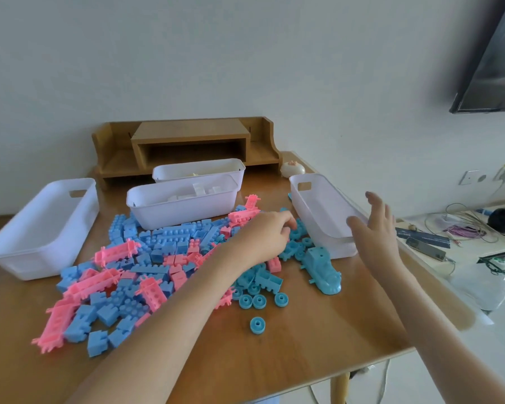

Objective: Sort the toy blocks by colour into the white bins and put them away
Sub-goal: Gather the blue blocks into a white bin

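Note:
A heap of blue blocks [161, 243] and pink blocks [114, 252] covers the middle of the wooden table [303, 345]. Teal pieces lie to its right: a train body [322, 271] and several wheels [258, 301]. My left hand [266, 234] reaches over the heap, its fingers curled down and pinching a teal piece [298, 230] beside the right white bin [333, 243]. My right hand [376, 228] hovers open, fingers spread, at that bin's near right rim. White blocks lie in the middle bin [181, 214]; the left bin [27, 243] looks empty.
A fourth white bin [199, 167] stands behind the middle one, before a wooden desk shelf [187, 138]. A small round cream object [292, 169] sits at the back right. Cables and gadgets lie on a low surface [449, 243] to the right of the table.

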Tool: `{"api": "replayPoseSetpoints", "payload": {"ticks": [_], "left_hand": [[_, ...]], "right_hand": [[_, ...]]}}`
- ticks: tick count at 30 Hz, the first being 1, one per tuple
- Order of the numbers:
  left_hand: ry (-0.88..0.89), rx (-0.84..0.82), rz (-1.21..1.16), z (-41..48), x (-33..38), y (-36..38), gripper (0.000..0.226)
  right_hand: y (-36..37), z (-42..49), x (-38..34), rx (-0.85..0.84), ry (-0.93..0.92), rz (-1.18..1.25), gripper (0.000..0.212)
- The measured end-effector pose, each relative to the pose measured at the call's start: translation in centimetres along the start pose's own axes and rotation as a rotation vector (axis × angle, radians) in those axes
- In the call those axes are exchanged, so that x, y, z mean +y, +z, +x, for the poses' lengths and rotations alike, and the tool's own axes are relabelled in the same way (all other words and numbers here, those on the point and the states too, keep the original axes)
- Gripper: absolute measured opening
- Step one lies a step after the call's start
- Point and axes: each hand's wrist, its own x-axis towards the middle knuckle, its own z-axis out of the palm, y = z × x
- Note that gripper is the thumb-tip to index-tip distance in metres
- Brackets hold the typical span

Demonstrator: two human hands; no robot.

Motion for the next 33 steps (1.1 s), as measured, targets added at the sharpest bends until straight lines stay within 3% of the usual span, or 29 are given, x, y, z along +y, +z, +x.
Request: {"api": "replayPoseSetpoints", "payload": {"ticks": [3, 6, 10, 15, 26, 29, 33], "left_hand": [[-0.030, -0.006, 0.082, -2.7, -2.7, -1.8, 0.031], [-0.101, -0.200, 0.354, -5.3, -5.0, -2.6, 0.066], [-0.148, -0.157, 0.409, -7.7, -7.6, -2.9, 0.077], [-0.099, 0.007, 0.409, -9.5, -9.9, -3.4, 0.071], [-0.108, 0.175, 0.368, -9.8, -11.2, -3.7, 0.050], [-0.121, 0.187, 0.339, -9.9, -11.6, -4.1, 0.043], [-0.145, 0.286, 0.385, -9.9, -12.6, -4.9, 0.037]], "right_hand": [[1.0, -1.9, -2.3, 0.050, -0.361, -0.247, 0.049], [2.9, -4.0, -4.8, -0.232, -0.515, -0.293, 0.035], [6.5, -5.9, -6.5, -0.496, -0.756, -0.365, 0.036], [10.1, -6.3, -7.3, -0.719, -0.820, -0.506, 0.037], [12.4, -2.8, -9.9, -0.870, -0.740, -0.591, 0.024], [13.3, -2.0, -10.4, -0.788, -0.728, -0.498, 0.020], [15.0, -2.1, -10.2, -0.774, -0.733, -0.439, 0.038]]}}
